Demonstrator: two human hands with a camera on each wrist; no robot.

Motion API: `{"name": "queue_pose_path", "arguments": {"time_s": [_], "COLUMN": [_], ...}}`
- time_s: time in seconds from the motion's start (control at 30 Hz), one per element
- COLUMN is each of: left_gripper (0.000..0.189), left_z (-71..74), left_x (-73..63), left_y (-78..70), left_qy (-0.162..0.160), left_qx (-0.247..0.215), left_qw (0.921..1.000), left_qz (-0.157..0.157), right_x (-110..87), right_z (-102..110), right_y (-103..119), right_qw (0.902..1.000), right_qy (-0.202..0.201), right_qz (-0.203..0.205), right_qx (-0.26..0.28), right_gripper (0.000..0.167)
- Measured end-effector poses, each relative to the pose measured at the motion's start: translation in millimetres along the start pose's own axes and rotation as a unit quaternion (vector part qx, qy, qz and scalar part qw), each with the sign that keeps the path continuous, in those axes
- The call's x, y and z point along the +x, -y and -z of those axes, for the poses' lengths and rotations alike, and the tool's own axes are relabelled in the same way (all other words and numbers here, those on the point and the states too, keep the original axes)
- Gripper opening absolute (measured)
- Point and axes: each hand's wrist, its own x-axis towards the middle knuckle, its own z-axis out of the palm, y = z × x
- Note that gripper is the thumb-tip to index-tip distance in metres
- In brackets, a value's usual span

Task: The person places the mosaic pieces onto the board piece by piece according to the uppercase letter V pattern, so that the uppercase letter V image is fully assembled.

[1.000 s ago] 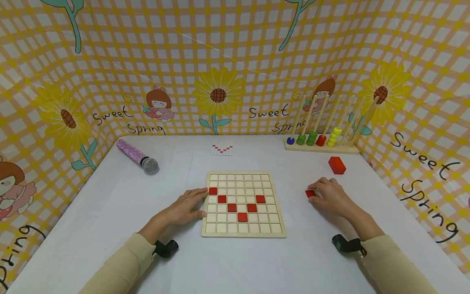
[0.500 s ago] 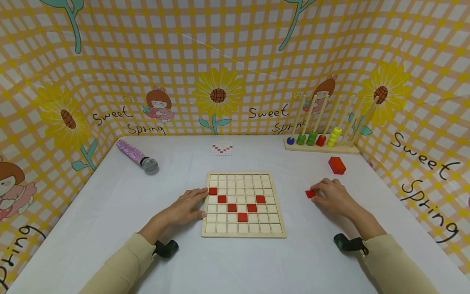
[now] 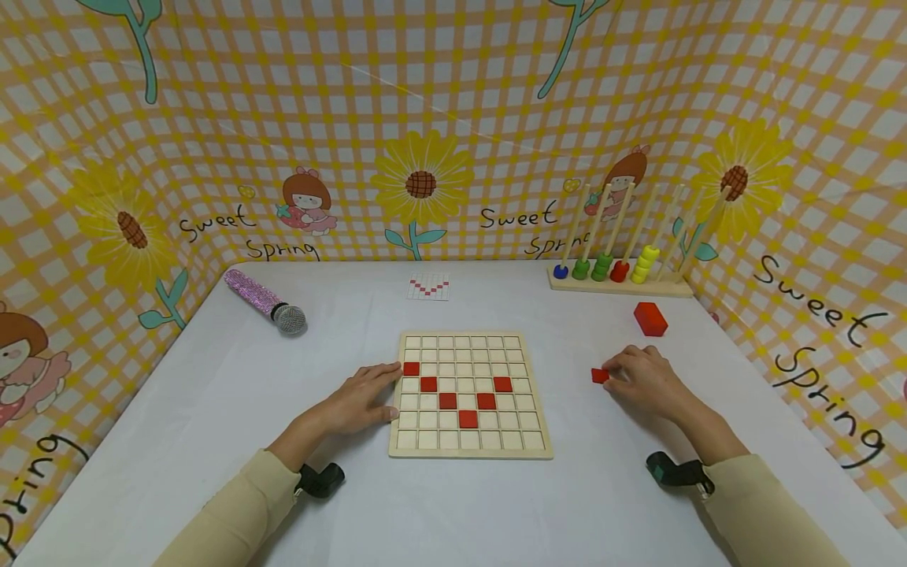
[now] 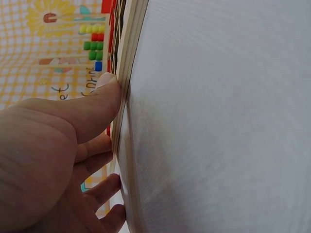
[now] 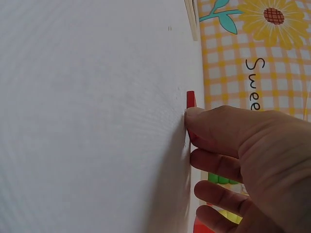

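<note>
A wooden grid board lies flat on the white table, with several red square tiles set in its cells in a V shape. At its left edge rests my left hand; in the left wrist view the thumb touches the board's side and the fingers are loosely bent. To the right of the board, my right hand pinches a loose red tile by its right side, low over the table. The right wrist view shows the thumb across that red tile, hiding part of it.
A small card printed with a red V pattern lies behind the board. At the back right stands a bead-peg abacus, with a red block in front of it. A glittery pink microphone lies at the back left.
My right hand has shifted slightly to the right, and more of the red tile shows beyond its fingertips. The left hand and the board have stayed still.
</note>
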Motion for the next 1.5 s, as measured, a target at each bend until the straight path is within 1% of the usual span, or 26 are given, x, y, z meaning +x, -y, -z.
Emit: {"name": "queue_pose_path", "arguments": {"time_s": [0.4, 0.57, 0.77, 1.0, 1.5], "left_gripper": [0.067, 0.067, 0.067, 0.067, 0.068], "left_z": [0.1, 0.2, 0.4, 0.4, -0.3], "left_x": [0.2, 0.1, 0.0, -0.1, 1.2], "left_y": [-0.4, -0.6, -0.6, -0.8, -0.1], "left_qy": [0.001, 0.0, -0.001, -0.001, 0.001], "left_qx": [-0.001, 0.0, 0.002, 0.002, -0.003], "left_qw": [1.0, 1.0, 1.0, 1.0, 1.0], "left_qz": [0.002, -0.001, -0.003, -0.003, 0.007], "right_x": [0.7, 0.0, 0.2, -0.8, 1.3], "right_z": [-0.5, -1.2, -1.0, 1.3, -2.6], "right_y": [-0.7, -1.0, 0.3, 7.5, 36.3], "right_qw": [1.0, 1.0, 0.9999, 0.9998, 0.9989], "right_qy": [-0.004, -0.006, -0.007, -0.002, -0.025], "right_qz": [0.0, 0.0, 0.01, 0.012, 0.034], "right_qx": [-0.003, 0.0, -0.002, 0.013, 0.019], "right_gripper": [0.024, 0.023, 0.025, 0.025, 0.023]}}
